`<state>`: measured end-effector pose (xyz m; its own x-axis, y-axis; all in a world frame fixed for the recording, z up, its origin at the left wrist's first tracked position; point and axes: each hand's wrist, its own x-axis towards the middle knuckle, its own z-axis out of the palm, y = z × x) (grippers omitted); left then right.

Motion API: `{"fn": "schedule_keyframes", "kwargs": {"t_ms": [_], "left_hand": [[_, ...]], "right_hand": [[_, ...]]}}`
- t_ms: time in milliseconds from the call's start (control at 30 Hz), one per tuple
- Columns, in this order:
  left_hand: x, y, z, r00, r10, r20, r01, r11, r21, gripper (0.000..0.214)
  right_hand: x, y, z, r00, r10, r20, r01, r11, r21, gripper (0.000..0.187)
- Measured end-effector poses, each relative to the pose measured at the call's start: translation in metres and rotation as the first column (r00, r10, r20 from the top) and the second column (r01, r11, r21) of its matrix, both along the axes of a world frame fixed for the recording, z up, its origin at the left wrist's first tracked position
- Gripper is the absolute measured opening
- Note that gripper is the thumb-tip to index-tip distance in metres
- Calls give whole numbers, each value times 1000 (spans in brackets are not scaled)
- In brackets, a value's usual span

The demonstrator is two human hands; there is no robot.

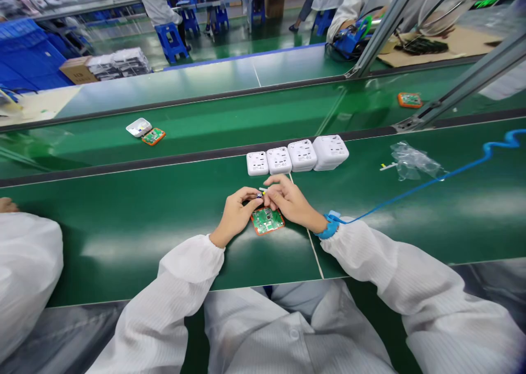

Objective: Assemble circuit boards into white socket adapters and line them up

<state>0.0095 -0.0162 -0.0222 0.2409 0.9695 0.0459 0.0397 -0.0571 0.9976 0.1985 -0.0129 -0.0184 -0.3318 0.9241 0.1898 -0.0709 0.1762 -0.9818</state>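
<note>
A green circuit board (268, 219) in an orange frame lies on the bench under my fingertips. My left hand (238, 212) is closed in a pinch just above the board's far left edge; what it holds is too small to make out. Facing it, my right hand (291, 203) has its thumb and index finger together at a small white and yellow piece (263, 190). Its exact kind does not show. Around my right wrist sits a blue wrist strap (330, 224) with a coiled cord. Beyond my hands, several white square housings (302, 155) stand in a row.
At right, a clear plastic bag (415, 160) lies by a white strip with a yellow tip (387, 167). The blue cord (411, 190) crosses that side. On the green conveyor are an open white housing (138, 127) and orange-framed boards (154, 137). A metal post (464, 86) slants up. A co-worker's sleeve (28, 264) is at left.
</note>
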Motion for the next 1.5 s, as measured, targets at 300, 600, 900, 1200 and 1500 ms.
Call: {"fn": "schedule_keyframes", "kwargs": {"t_ms": [300, 600, 900, 1200, 1500], "left_hand": [[1, 0, 2, 999, -42, 5, 42, 999, -28, 23], [-1, 0, 7, 994, -92, -66, 93, 996, 3, 21], [-3, 0, 11, 976, -127, -178, 139, 989, 52, 20], [-2, -1, 14, 953, -108, -282, 129, 990, 57, 17], [-8, 3, 13, 930, -174, -324, 206, 976, 65, 22]], "right_hand": [[-2, -5, 6, 940, -249, 232, 149, 914, 378, 15], [-5, -9, 8, 927, -278, 251, 124, 860, 495, 21], [-4, -9, 9, 940, -249, 233, 102, 857, 506, 20], [-8, -8, -4, 932, -283, 225, 84, 776, 626, 22], [5, 2, 6, 919, -196, 341, -6, 861, 509, 15]]}}
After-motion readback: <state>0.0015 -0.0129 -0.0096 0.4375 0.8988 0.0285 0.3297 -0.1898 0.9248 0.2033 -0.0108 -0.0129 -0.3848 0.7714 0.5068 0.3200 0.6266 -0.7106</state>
